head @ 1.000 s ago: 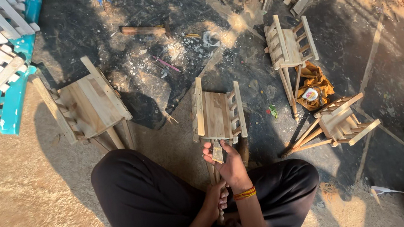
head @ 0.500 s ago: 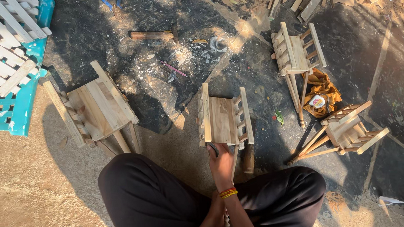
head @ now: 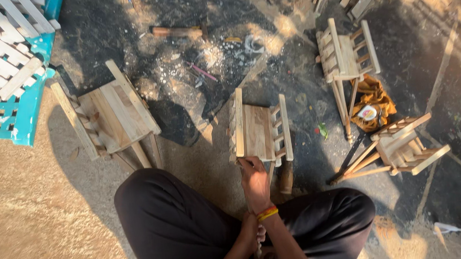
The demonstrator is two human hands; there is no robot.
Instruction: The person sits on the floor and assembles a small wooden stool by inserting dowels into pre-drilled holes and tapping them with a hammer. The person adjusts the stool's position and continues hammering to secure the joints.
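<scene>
small chair (head: 259, 128): bare pale wood, unpainted, matt, sawn slats
other chairs (head: 111, 117): same raw wood, matt
trousers (head: 177, 221): black cloth, matt
wristbands (head: 267, 212): orange and yellow, slightly glossy
ground (head: 40, 218): rough sandy dirt, dusted with pale sawdust
crate (head: 17, 119): turquoise plastic, smooth
rag (head: 376, 95): orange cloth, crumpled

Pale wooden stool (head: 259, 130), teal crate (head: 17, 117), black trousers (head: 177, 221)
</scene>
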